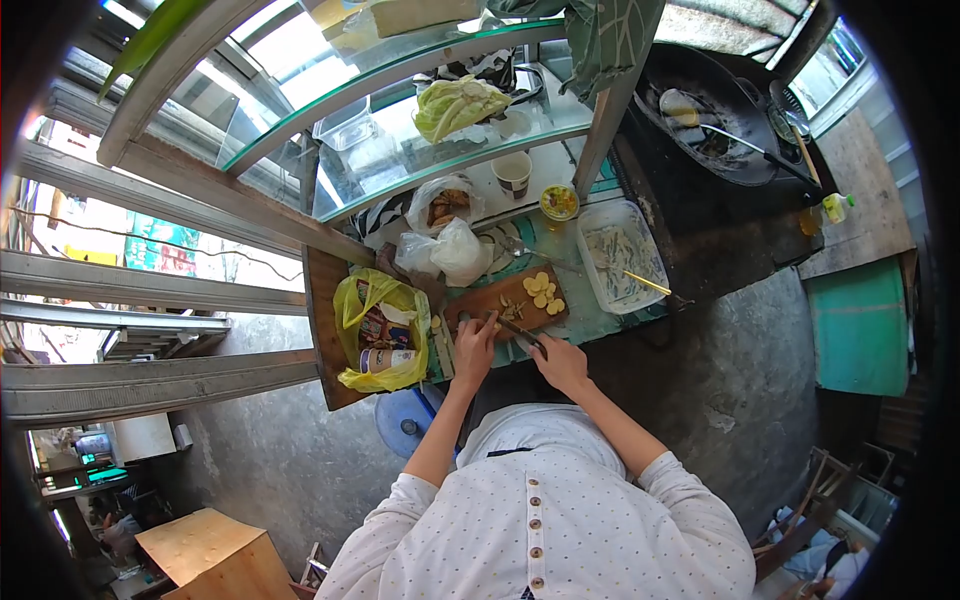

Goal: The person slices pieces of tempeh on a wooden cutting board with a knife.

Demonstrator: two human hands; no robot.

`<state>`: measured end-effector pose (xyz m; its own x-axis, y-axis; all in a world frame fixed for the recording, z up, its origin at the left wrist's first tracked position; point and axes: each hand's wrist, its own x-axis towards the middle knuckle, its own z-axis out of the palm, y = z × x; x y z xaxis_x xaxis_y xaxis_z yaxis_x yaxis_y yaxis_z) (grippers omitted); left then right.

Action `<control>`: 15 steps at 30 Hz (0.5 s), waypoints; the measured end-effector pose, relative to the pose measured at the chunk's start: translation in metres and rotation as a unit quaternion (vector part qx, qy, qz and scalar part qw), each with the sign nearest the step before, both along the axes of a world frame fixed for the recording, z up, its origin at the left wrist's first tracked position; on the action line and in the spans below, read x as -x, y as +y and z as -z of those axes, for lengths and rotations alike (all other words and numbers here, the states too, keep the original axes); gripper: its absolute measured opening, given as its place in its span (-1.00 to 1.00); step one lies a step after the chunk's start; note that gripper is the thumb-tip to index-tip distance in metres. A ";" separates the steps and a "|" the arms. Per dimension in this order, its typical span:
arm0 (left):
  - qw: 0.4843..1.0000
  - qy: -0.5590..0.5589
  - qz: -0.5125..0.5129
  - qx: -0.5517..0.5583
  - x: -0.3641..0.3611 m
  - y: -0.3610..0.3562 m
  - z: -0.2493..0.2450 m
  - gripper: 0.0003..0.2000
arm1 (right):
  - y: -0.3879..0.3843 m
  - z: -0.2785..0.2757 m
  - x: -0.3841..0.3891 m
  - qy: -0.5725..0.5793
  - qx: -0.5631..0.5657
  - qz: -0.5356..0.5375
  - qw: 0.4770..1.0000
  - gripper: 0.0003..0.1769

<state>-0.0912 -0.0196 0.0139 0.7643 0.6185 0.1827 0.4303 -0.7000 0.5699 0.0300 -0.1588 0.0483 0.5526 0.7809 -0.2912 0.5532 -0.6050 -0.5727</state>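
The board [500,305] lies at the near edge of the surface [590,318], within reach of both hands; cut slices [542,290] sit at its far end, clear of the blade; the left hand [475,345] rests on the board's near edge, likely steadying a piece, its grip too small to tell; the right hand [560,362] has its grip closed round the knife [522,333], blade angled toward the left fingers

One head-worn camera looks steeply down — wide fisheye view — over the person's shirt [540,500] onto the cutting board [478,300] close below.
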 end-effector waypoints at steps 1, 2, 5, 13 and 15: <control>1.000 -0.001 -0.005 0.008 0.000 0.001 0.002 -0.66 | -0.002 0.000 -0.001 -0.001 0.000 0.001 1.000 -0.68; 1.000 -0.002 -0.005 0.008 0.000 0.002 0.004 -0.66 | -0.004 0.000 -0.002 -0.001 0.000 0.016 1.000 -0.68; 0.998 -0.032 -0.036 0.027 0.003 0.003 0.012 -0.63 | -0.007 -0.002 -0.009 0.015 0.007 0.038 0.999 -0.68; 0.999 0.003 0.039 0.025 0.006 0.001 0.001 -0.57 | -0.005 -0.007 -0.007 0.005 0.016 0.018 1.000 -0.66; 0.999 0.015 0.040 0.008 0.004 -0.001 -0.002 -0.57 | -0.005 -0.011 -0.006 0.005 0.022 0.002 1.000 -0.66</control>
